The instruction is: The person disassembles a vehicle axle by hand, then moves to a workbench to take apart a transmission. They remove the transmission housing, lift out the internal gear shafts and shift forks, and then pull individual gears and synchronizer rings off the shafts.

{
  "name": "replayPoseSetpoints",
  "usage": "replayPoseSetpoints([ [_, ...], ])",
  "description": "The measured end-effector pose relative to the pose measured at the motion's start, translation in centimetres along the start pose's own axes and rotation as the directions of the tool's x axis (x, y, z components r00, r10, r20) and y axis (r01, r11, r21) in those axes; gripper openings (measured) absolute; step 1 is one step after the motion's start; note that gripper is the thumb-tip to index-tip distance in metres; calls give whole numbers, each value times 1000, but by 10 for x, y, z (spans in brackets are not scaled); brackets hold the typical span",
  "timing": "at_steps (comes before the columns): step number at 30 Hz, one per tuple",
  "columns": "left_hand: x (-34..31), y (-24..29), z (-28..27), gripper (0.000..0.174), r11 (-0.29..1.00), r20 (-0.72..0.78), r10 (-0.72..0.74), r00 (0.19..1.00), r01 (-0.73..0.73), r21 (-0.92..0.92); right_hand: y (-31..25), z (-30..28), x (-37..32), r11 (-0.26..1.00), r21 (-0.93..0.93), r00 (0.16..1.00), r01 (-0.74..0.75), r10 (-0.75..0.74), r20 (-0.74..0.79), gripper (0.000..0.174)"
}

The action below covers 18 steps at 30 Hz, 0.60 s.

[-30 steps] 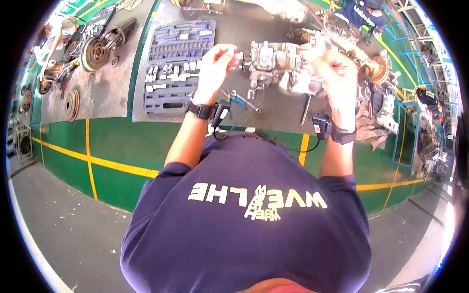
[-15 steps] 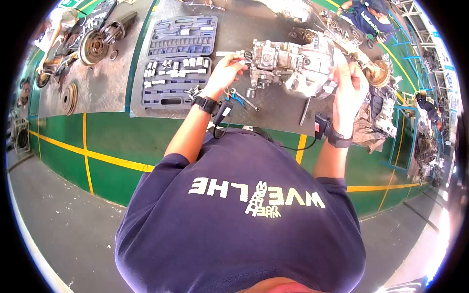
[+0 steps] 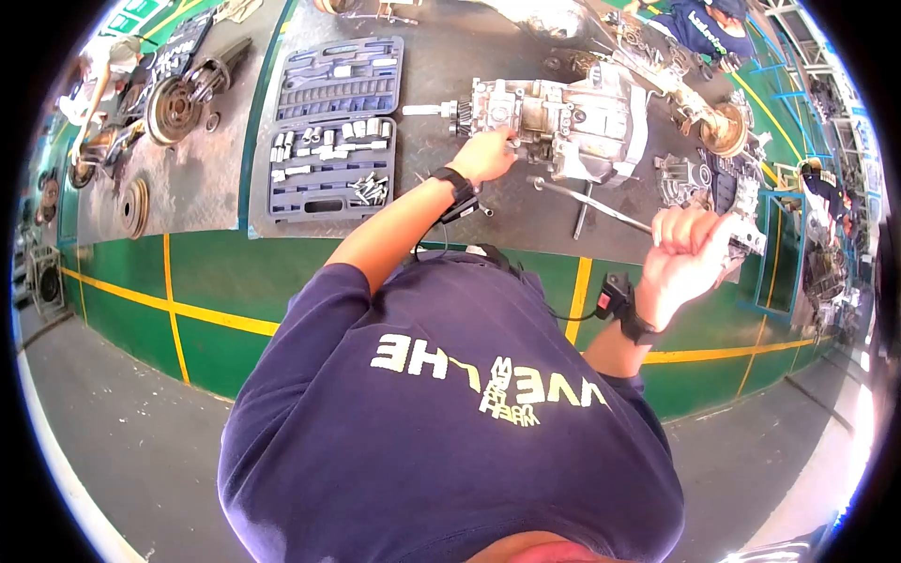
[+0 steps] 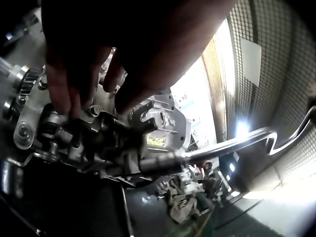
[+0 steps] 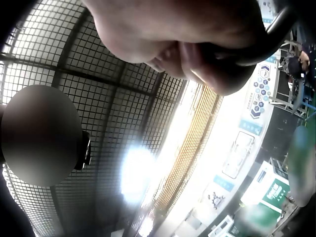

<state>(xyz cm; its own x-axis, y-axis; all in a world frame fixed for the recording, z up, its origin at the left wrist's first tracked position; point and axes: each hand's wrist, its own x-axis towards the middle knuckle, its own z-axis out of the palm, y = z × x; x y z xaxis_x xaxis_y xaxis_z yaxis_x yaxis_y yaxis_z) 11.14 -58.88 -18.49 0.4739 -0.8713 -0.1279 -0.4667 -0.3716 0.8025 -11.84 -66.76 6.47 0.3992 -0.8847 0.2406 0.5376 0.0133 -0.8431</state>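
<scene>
A metal gearbox (image 3: 535, 117) lies on the workbench, its geared shaft (image 3: 436, 110) pointing left. My left hand (image 3: 486, 155) is at the gearbox's near left side. In the left wrist view its fingers (image 4: 59, 94) reach down to the housing beside a bolt head (image 4: 94, 110), the thumb apart from them. My right hand (image 3: 690, 249) grips a long cranked speed brace (image 3: 610, 209), fingers curled round its right part. The brace's far end overlaps the gearbox's near side in the left wrist view. In the right wrist view, a dark curved section of the brace (image 5: 284, 34) runs into the fist.
An open socket case (image 3: 333, 141) lies left of the gearbox. A thin rod (image 3: 584, 211) is on the bench near the front edge. More gearbox parts (image 3: 685, 178) and a brake drum (image 3: 723, 129) lie to the right. Another person (image 3: 699, 28) stands across the bench.
My left hand has moved right from the shaft to the gearbox's near side. My right hand has left the gearbox's right end, come nearer, and now holds the speed brace.
</scene>
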Motion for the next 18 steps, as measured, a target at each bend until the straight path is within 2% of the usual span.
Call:
replayPoseSetpoints([
  [1, 4, 3, 9, 38, 990, -106, 129, 986, -123, 64, -5, -3, -4, 1000, -21, 1000, 5, -5, 17, 56],
  [4, 19, 3, 36, 31, 929, -116, 184, 976, -134, 345, -5, -15, -15, 996, -82, 999, 42, -41, 21, 57],
  [8, 26, 2, 42, 24, 928, -192, 84, 978, -7, 373, -1, -34, -26, 995, -87, 998, 54, -55, -17, 56],
  [9, 26, -2, 41, 23, 924, -196, 105, 975, -23, 381, -1, -40, -30, 997, -61, 999, 45, -46, -16, 55],
  [10, 26, -8, 40, 20, 904, -213, 214, 953, -111, 413, -2, -44, -32, 997, -59, 999, 41, -43, -26, 55],
  [12, 28, -14, 42, 20, 908, -212, 244, 946, -147, 393, -4, -48, -33, 998, -61, 999, 27, -30, -44, 55],
  [18, 33, -17, 42, 26, 933, -183, 191, 964, -120, 339, -2, -66, -30, 998, -40, 999, 43, -43, 11, 54],
])
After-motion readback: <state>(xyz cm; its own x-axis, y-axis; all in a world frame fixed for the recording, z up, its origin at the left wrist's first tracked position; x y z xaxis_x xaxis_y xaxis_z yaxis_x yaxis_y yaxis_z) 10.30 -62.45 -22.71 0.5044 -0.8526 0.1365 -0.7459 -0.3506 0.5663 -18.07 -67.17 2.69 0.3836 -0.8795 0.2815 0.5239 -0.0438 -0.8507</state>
